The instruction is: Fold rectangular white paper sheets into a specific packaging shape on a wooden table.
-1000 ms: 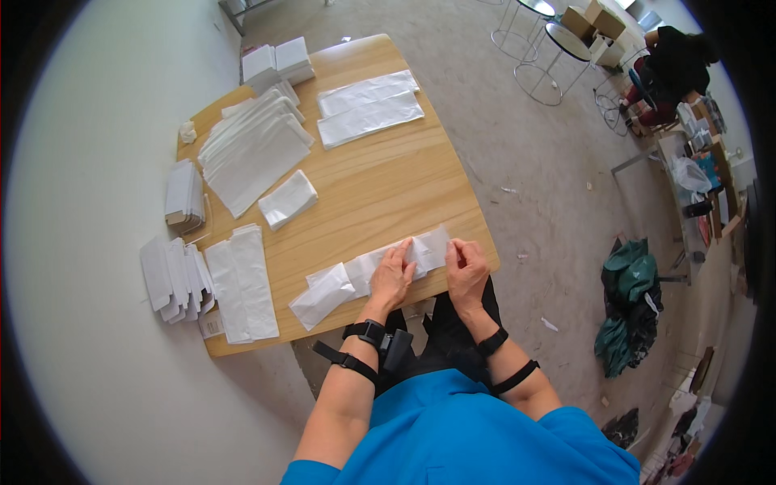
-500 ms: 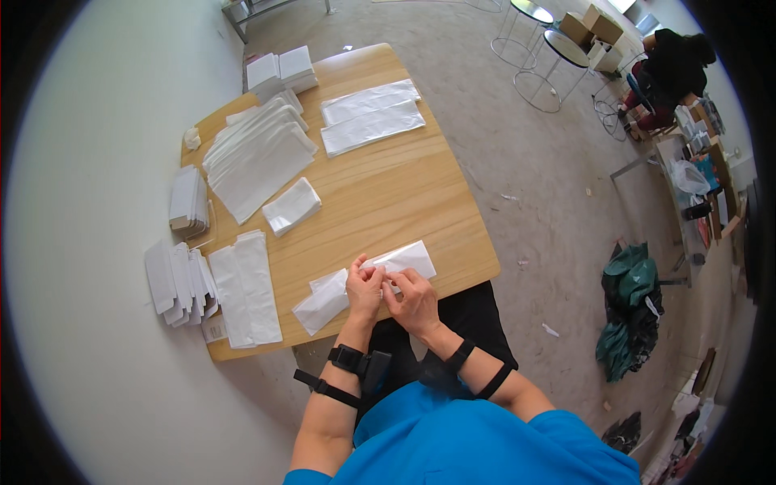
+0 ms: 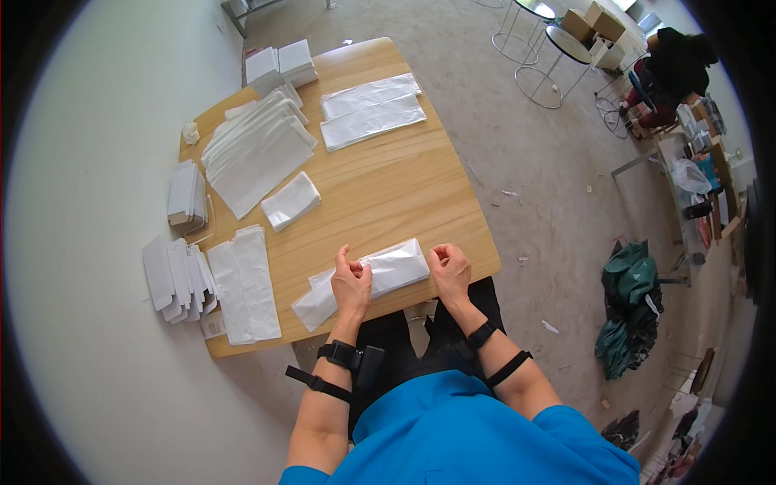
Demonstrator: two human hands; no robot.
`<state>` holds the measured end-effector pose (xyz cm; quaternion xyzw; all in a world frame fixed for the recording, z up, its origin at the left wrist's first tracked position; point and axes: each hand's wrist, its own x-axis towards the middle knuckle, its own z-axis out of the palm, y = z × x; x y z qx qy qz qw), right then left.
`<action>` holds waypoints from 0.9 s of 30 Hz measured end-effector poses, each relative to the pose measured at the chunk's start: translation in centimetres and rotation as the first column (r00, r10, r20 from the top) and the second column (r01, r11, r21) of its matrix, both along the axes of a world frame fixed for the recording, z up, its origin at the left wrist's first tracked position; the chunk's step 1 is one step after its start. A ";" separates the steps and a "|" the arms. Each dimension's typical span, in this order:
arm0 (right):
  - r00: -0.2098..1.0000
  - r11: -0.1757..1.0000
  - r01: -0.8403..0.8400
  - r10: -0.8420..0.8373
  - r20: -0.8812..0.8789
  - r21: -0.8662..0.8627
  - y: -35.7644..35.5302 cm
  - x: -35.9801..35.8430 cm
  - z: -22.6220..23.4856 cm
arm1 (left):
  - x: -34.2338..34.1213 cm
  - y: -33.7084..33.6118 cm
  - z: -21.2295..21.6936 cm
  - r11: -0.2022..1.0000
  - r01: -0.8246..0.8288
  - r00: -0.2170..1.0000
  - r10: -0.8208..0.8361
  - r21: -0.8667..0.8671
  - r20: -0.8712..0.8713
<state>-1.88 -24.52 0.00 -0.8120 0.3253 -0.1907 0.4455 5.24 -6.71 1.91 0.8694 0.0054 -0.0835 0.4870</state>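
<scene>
Near the table's front edge lies a folded white plastic bag (image 3: 398,263), thin and glossy, slanting up to the right. My left hand (image 3: 352,284) rests over its left part, fingers curled and the index finger lifted. At the bag's right end is my right hand (image 3: 451,271), thumb and fingertips pinched together; whatever is between them is too small to tell. Another white sheet (image 3: 314,307) of the same look sticks out under and left of my left hand.
On the wooden table (image 3: 380,194) lie a fanned stack of white bags (image 3: 255,158), a small folded stack (image 3: 291,200) and flat bags (image 3: 372,109). White boxes (image 3: 187,194) line the wall side. Round stools (image 3: 566,44), a seated person (image 3: 677,69) and dark green bags (image 3: 626,307) are beyond.
My hands, close together over the bag before, have come apart. The right hand has moved right to the bag's end; the left has shifted slightly left. More of the bag's middle shows.
</scene>
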 end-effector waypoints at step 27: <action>0.977 0.999 -0.027 0.031 -0.213 0.023 0.9 1.3 -1.0 | 0.1 0.3 -0.9 0.999 0.027 1.000 -0.027 0.046 0.015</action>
